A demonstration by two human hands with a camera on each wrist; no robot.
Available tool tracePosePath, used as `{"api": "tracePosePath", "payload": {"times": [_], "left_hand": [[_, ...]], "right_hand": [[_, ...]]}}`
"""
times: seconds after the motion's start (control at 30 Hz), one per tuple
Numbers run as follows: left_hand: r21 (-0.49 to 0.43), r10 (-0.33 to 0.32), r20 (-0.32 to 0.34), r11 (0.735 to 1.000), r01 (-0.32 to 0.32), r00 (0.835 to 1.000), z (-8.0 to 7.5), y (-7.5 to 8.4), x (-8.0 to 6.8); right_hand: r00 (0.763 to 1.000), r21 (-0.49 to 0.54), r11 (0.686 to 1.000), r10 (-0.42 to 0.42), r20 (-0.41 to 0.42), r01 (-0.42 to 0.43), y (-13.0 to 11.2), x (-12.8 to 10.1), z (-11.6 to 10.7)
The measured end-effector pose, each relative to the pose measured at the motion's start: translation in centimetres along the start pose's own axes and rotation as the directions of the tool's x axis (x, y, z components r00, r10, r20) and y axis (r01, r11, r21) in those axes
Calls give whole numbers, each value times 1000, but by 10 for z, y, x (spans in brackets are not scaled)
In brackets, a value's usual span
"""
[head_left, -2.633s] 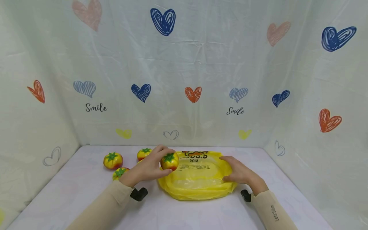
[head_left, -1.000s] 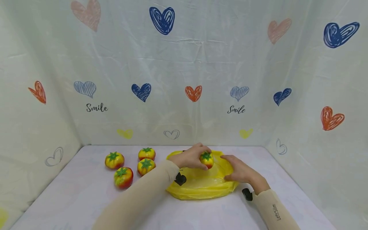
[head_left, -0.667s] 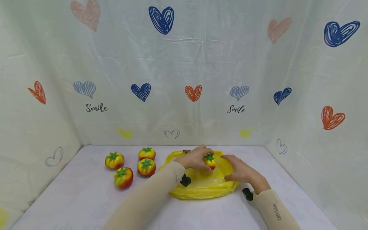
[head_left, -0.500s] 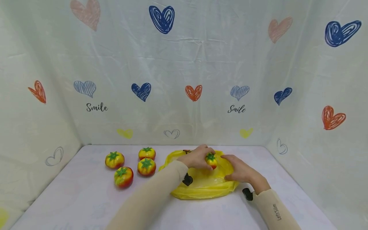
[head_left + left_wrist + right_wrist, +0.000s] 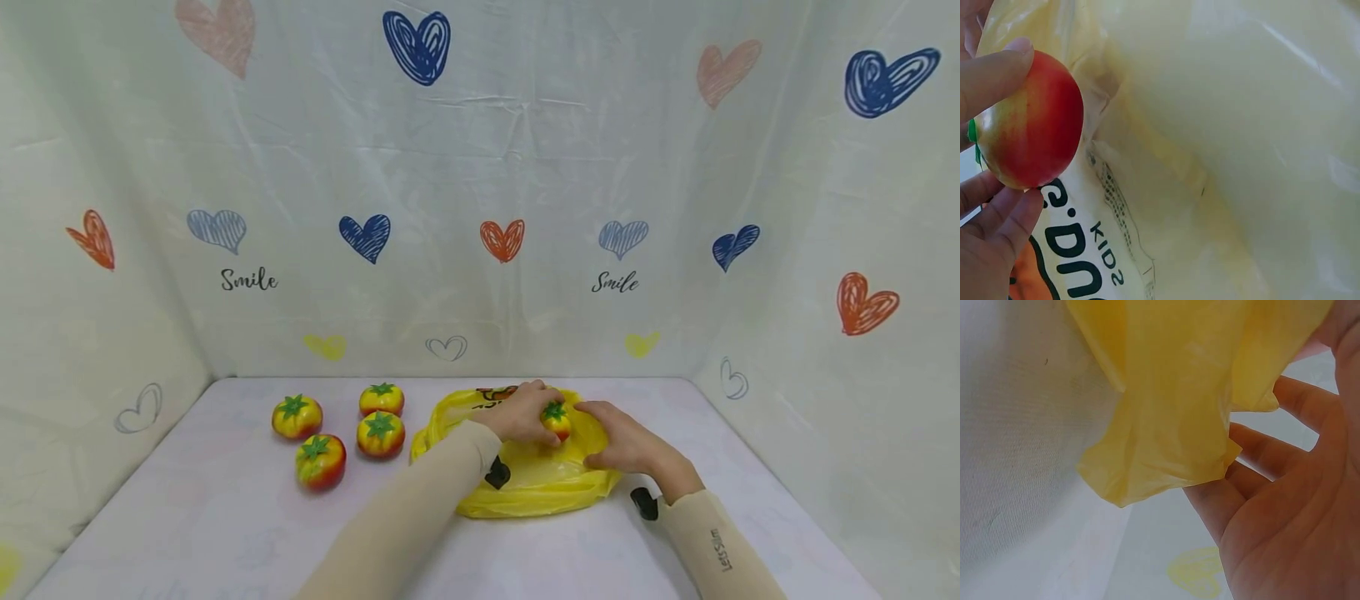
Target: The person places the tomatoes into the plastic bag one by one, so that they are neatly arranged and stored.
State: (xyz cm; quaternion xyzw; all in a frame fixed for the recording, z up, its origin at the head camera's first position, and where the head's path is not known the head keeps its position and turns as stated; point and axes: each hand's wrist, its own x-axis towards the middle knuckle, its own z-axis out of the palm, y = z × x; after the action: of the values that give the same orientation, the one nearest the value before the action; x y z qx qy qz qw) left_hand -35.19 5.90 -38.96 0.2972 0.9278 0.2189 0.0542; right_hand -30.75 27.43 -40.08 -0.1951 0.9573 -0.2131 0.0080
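Observation:
A yellow plastic bag (image 5: 525, 492) with "KIDS" print lies on the white table. My left hand (image 5: 536, 414) reaches across it and grips a small red-and-yellow toy tomato (image 5: 557, 420) with a green top, at the bag's far right part. In the left wrist view the tomato (image 5: 1032, 125) sits between my thumb and fingers (image 5: 991, 75), close against the bag's film (image 5: 1241, 125). My right hand (image 5: 615, 440) pinches the bag's right edge. The right wrist view shows that edge of the bag (image 5: 1172, 400) bunched and lifted at my fingers (image 5: 1260, 456).
Several more toy tomatoes stand left of the bag: one at the far left (image 5: 297, 417), one at the back (image 5: 381, 398), one beside the bag (image 5: 380, 434), one nearest me (image 5: 320, 461). Heart-printed cloth walls close the table on three sides.
My left hand has carried the tomato rightward from the bag's left edge to its right part, close to my right hand. The right hand has kept its hold on the bag's edge.

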Motion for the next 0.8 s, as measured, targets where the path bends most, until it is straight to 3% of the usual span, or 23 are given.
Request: {"api": "tracePosePath", "payload": {"times": [0.57, 0.8], "left_hand": [[40, -39, -16, 998, 40, 999, 6, 1, -2], [49, -23, -18, 999, 24, 1000, 7, 3, -1]], "right_hand": [[1000, 2, 1000, -6, 6, 6, -4, 1, 0], [1000, 3, 1000, 8, 8, -8, -4, 1, -1]]}}
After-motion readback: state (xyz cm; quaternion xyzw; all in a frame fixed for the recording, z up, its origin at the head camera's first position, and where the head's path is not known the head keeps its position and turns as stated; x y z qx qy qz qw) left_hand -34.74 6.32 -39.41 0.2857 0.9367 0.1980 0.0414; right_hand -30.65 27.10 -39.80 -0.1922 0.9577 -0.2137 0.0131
